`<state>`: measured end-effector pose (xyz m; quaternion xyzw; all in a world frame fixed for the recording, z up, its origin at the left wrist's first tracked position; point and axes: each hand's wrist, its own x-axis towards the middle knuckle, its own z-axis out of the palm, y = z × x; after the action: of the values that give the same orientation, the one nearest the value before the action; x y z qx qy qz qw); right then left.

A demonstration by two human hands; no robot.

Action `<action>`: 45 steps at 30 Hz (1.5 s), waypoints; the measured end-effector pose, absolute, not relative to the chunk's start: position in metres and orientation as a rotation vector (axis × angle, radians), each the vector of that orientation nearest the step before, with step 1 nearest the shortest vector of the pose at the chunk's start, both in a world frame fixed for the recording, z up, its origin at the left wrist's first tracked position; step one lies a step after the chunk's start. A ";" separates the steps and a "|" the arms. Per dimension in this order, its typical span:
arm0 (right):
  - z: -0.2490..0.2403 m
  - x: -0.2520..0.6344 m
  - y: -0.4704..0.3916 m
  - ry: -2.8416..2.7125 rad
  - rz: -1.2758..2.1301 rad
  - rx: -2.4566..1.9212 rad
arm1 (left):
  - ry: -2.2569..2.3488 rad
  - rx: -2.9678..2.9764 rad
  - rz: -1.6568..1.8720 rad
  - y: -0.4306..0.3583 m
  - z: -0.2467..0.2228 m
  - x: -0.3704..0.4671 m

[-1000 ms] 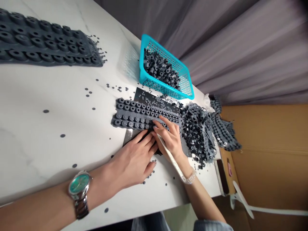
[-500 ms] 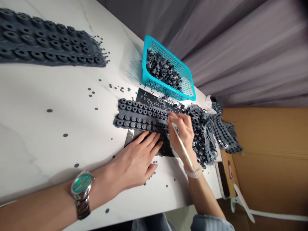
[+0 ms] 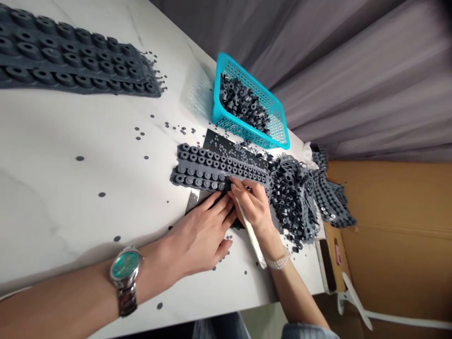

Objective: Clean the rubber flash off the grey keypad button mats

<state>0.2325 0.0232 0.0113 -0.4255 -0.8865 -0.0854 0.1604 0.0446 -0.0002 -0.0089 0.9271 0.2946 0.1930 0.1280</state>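
My right grip [image 3: 254, 207] pinches a white stick [image 3: 253, 239]
My left hand [image 3: 196, 238] lies flat and loose near the desk's [image 3: 240, 293] front edge.

1. I see the right hand [image 3: 254, 207] back at the dark studded strip's [image 3: 212, 165] lower edge near mid-length; half a second ago it was nearer the strip's right end.
2. The white stick [image 3: 251, 230] came with it.
3. Its fingertips have rejoined the left hand's [image 3: 196, 235].
4. My view has drifted, putting the strip farther right.
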 end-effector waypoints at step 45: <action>-0.004 0.227 0.006 -2.523 -0.412 -1.172 | 1.320 2.926 0.605 0.002 -0.012 0.045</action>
<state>0.2272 0.0057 -0.0037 -0.4109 -0.8851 -0.1447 0.1638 0.0446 0.0016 -0.0117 0.8941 0.4032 0.1850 -0.0624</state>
